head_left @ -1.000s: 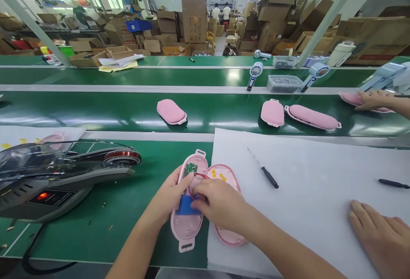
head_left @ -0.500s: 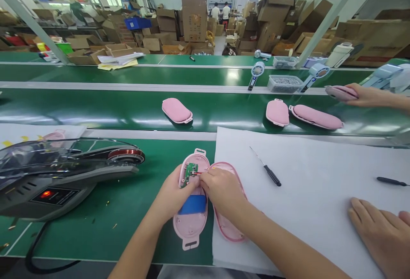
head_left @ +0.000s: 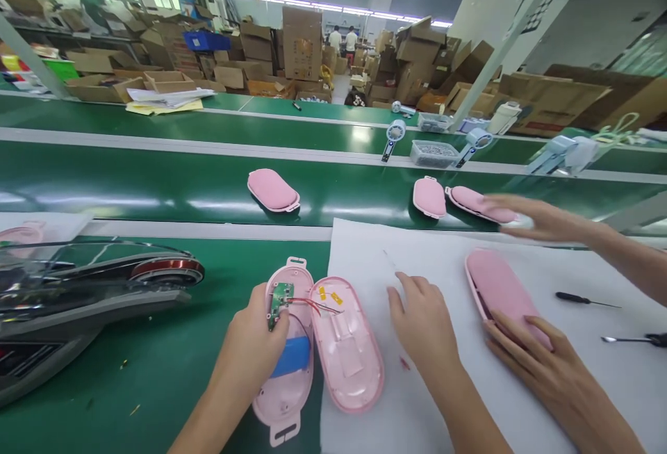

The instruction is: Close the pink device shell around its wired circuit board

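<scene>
The left hand (head_left: 253, 346) lies over the near edge of the open pink shell half (head_left: 285, 350), thumb pinning the small green circuit board (head_left: 278, 296) at its top end; the hand hides part of the blue battery (head_left: 292, 365) inside, and the shell's bottom tab runs close to the picture's lower edge. The second shell half (head_left: 347, 343) lies touching it on the right, inner side up, joined by thin red wires (head_left: 307, 303). The right hand (head_left: 424, 322) rests flat and empty on the white sheet (head_left: 396, 398), right of both halves; the screwdriver that lay there before cannot be made out, perhaps covered by the fingers. Half a second ago this hand was at the circuit board with the left; it has since moved off. A co-worker's hand (head_left: 526, 350) now presses a closed pink case (head_left: 500, 290) further right, where none lay earlier.
</scene>
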{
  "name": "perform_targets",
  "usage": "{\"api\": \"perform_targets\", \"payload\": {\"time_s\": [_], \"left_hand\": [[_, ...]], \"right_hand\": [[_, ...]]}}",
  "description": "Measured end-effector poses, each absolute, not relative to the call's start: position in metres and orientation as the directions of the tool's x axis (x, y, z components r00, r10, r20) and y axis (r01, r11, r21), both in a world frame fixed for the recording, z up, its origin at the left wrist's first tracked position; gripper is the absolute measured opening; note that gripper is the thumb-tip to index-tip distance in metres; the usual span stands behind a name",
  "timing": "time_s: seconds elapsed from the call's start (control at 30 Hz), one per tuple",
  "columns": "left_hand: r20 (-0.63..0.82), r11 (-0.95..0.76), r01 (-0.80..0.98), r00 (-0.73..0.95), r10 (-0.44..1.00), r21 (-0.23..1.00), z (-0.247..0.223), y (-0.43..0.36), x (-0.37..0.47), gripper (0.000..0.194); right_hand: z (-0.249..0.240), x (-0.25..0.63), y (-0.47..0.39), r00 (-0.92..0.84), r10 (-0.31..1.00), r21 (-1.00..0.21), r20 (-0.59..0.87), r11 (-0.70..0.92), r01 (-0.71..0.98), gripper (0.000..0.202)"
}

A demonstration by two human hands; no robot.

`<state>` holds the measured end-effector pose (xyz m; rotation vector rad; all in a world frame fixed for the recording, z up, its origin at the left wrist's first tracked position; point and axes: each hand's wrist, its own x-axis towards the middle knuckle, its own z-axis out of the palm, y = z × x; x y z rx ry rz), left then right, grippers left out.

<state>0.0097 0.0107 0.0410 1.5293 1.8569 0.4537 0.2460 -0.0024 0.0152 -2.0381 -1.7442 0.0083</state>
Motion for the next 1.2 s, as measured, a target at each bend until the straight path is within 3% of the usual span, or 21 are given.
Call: {"api": "perform_targets", "payload": {"time_s": [0.13, 0.23, 0.37, 0.47, 0.6, 0.77, 0.87, 0.93, 1.1, 1.2], "left_hand": [[-0.3, 0.268, 0.697, -0.079, 0.951, 0.665, 0.041, 0.012, 0.012, 0.021], [-0.321, 0.307, 0.645, -0.101, 0.942, 0.699, 0.045, 0.012, 0.017, 0.028], [-0.296, 0.318, 0.643, -0.146, 0.944, 0.697, 0.05, 0.008, 0.023, 0.054], [-0.229, 0.247, 0.689, -0.12, 0.966, 0.682, 0.049, 0.004, 0.028, 0.055], [-0.119, 0.13, 0.712, -0.065, 0.991, 0.691, 0.043, -0.001, 0.033, 0.051], [-0.177, 0.142, 0.672, -0.017, 0.984, 0.726, 0.042, -0.01, 0.031, 0.043], [-0.222, 0.12, 0.647, 0.078, 0.972, 0.753, 0.052, -0.017, 0.025, 0.034], [-0.26, 0.123, 0.636, 0.127, 0.957, 0.762, 0.061, -0.02, 0.021, 0.027], [-0.282, 0.141, 0.663, 0.11, 0.953, 0.735, 0.065, -0.025, 0.017, 0.045], [-0.254, 0.138, 0.676, 0.076, 0.964, 0.724, 0.057, -0.026, 0.017, 0.033]], "right_hand": [[0.01, 0.248, -0.008, 0.184, 0.959, -0.389, 0.215, -0.089, 0.917, 0.033], [0.01, 0.229, -0.017, 0.112, 0.993, -0.551, 0.043, -0.069, 0.832, 0.034], [0.015, 0.208, -0.028, 0.078, 0.979, -0.836, -0.188, -0.201, 0.51, 0.043], [0.021, 0.193, -0.037, 0.135, 0.981, -0.939, -0.142, -0.177, 0.295, 0.046], [0.023, 0.169, -0.049, 0.206, 0.978, -0.968, -0.024, -0.073, 0.238, 0.041], [0.022, 0.161, -0.055, 0.079, 0.969, -0.972, -0.234, -0.233, -0.026, 0.058], [0.026, 0.167, -0.056, 0.003, 0.958, -0.947, -0.287, -0.283, -0.155, 0.058], [0.028, 0.168, -0.059, 0.003, 0.958, -0.934, -0.286, -0.278, -0.226, 0.051], [0.019, 0.164, -0.07, 0.015, 0.978, -0.917, -0.206, -0.188, -0.352, 0.047], [0.011, 0.161, -0.073, 0.01, 0.975, -0.907, -0.22, -0.201, -0.37, 0.054]]}}
